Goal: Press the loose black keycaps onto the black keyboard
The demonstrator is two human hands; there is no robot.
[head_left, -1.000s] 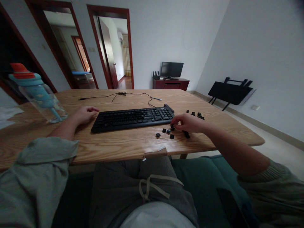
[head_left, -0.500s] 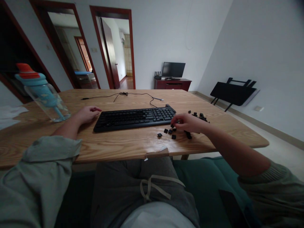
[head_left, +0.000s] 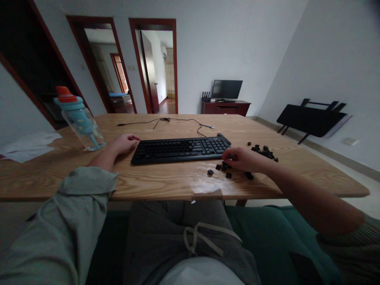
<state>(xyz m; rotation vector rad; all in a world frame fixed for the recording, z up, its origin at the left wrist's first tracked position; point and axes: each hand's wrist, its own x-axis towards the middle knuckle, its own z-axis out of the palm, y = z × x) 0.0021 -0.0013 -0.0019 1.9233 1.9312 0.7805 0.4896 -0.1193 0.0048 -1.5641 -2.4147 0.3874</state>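
1. Nearest my camera are the grey trousers, below the near edge of the wooden table.
2. On the near right of the tabletop I see a few loose black keycaps, spread out just left of and below the right fingertips. A longer black piece lies under the near side of that hand.
3. My right hand is at the keyboard's near right corner. Thumb and forefinger are bent in close together, the other fingers curled. I cannot tell whether a keycap sits in that pinch; the tips are too dark and small.
4. The black keyboard lies flat between both hands, just left of the right fingertips.
5. My left hand rests on the wood just beside the keyboard's left end. Its fingers are loosely bent, partly unfolded and wrapped around nothing; I cannot tell whether the tips touch the casing.
6. Beyond the right wrist, a pile of dark keycaps sits on the right.
7. Left of the left hand stands a clear bottle; behind the keyboard runs a black cable.
8. Farthest, a monitor stands on a dark red cabinet.
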